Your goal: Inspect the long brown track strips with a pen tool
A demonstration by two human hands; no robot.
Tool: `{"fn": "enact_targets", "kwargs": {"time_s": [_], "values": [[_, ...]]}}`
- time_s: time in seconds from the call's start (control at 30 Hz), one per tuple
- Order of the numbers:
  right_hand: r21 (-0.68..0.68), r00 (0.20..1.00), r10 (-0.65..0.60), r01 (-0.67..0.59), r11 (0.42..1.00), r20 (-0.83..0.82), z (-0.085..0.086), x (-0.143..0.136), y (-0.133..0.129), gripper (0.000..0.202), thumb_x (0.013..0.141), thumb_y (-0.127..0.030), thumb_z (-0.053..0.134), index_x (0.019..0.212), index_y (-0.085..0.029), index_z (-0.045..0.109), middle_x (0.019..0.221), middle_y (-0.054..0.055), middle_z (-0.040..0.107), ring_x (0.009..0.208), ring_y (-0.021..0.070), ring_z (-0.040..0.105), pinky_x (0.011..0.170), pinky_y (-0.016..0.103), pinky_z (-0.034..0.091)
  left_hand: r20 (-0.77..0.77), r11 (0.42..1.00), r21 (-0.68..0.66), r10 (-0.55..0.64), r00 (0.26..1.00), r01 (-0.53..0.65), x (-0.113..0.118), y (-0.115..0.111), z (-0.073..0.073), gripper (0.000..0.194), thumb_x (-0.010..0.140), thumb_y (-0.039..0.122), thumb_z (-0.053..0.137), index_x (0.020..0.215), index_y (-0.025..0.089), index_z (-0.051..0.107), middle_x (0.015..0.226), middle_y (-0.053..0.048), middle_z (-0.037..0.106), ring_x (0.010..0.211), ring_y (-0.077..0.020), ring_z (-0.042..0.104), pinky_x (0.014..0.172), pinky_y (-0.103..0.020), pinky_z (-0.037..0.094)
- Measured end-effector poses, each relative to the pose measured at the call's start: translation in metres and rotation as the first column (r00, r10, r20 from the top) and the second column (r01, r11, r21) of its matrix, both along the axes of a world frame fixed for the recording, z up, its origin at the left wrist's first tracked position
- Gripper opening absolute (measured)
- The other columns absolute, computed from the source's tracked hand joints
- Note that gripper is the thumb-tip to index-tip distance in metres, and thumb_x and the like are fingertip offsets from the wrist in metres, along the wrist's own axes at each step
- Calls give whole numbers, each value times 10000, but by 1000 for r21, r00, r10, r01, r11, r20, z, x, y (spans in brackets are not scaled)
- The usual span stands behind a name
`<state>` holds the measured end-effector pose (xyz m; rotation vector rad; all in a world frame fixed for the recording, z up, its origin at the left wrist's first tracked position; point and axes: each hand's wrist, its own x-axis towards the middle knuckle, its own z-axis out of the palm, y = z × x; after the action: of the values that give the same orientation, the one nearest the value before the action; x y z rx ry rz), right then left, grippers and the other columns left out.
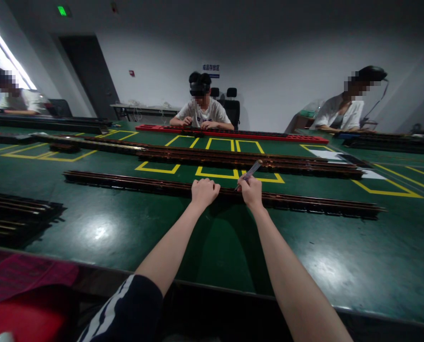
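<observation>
A long, narrow dark strip with copper-coloured edges lies crosswise on the green table in front of me. My left hand is closed over the strip near its middle, with the fingers curled down behind it and the fingertips hidden. Just to the right, my right hand grips a slim, pale, see-through pen. Its upper end tilts up and to the right, and its lower end points down at the strip. Whether the tip touches the strip I cannot tell.
Beyond it lies a bundle of similar strips, over yellow tape outlines. More strips are stacked at the near left. White paper sheets lie at the right. A co-worker sits opposite behind a red tray; others sit left and right.
</observation>
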<state>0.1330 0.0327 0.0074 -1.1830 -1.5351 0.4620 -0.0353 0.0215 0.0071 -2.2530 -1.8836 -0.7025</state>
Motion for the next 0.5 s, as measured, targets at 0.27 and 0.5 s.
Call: {"fn": "enact_targets", "kwargs": {"time_s": [0.27, 0.5], "values": [[-37, 996, 89, -89, 995, -4, 0, -4, 0, 230, 801, -377, 576, 666, -194, 614, 574, 36, 651, 561, 207, 641, 574, 332, 521, 68, 998, -27, 66, 996, -64, -10, 0, 4, 453, 896, 307, 314, 649, 151, 660, 739, -107, 692, 669, -196, 619, 757, -371, 434], [-75, 984, 165, -169, 983, -63, 2, -8, -2, 219, 800, -380, 586, 698, -190, 624, 625, 40, 682, 592, 211, 651, 595, 342, 529, 79, 991, -64, 121, 990, -116, -20, 4, 5, 445, 883, 292, 321, 600, 158, 637, 723, -107, 695, 640, -195, 612, 756, -377, 434]]}}
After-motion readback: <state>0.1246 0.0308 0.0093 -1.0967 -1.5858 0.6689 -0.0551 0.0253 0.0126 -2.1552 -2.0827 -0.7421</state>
